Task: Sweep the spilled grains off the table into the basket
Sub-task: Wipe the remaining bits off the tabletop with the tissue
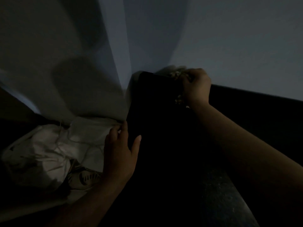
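Note:
The scene is very dim. A black table [157, 128] runs away from me down the middle. At its far end my right hand [196, 86] is curled into a loose fist on the tabletop. Pale grains [176, 74] show at its fingertips, and more grains [178, 99] lie under the heel of the palm. My left hand [119, 153] clasps the table's left edge, thumb on top and fingers down the side. Those fingers touch the white liner of the basket [49, 149], which stands low beside the table on the left.
A pale curtain or cloth [65, 63] hangs behind the basket, reaching the table's far left corner. A grey wall [246, 46] backs the table. Crumpled white material and a striped item [85, 177] lie in the basket. A speckled dark surface [218, 202] shows at lower right.

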Demonstrator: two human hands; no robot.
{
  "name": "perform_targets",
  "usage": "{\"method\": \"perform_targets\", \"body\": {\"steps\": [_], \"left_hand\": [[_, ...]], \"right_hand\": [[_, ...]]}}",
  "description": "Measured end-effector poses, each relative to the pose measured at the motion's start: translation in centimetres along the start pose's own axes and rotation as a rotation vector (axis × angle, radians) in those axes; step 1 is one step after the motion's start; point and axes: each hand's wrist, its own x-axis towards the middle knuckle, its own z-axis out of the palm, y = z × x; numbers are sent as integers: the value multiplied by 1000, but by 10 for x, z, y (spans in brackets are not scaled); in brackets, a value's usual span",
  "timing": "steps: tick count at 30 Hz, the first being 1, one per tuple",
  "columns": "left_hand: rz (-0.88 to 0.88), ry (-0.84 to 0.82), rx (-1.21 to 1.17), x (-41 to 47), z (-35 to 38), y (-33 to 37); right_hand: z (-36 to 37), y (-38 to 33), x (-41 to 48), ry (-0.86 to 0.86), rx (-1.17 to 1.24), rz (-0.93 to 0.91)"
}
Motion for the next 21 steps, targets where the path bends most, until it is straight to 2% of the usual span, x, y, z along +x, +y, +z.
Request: {"method": "perform_targets", "body": {"steps": [3,6,11,13,15,18,21], "left_hand": [[23,12,-13,1,1,-1],[-4,-7,-26,2,0,1],[5,-2,11,2,0,-2],[-7,-18,3,2,1,-3],[-5,-6,-3,2,0,-3],[-3,-3,-8,2,0,-2],[-1,-15,0,3,0,-3]], "right_hand": [[17,11,3,-58,-62,1],[28,14,-8,-46,-68,-19],[16,7,-52,-154,26,-140],[9,5,-63,-194,97,-90],[4,1,-56,-141,136,-30],[7,5,-26,35,-1,-51],[22,16,0,14,-132,-2]]}}
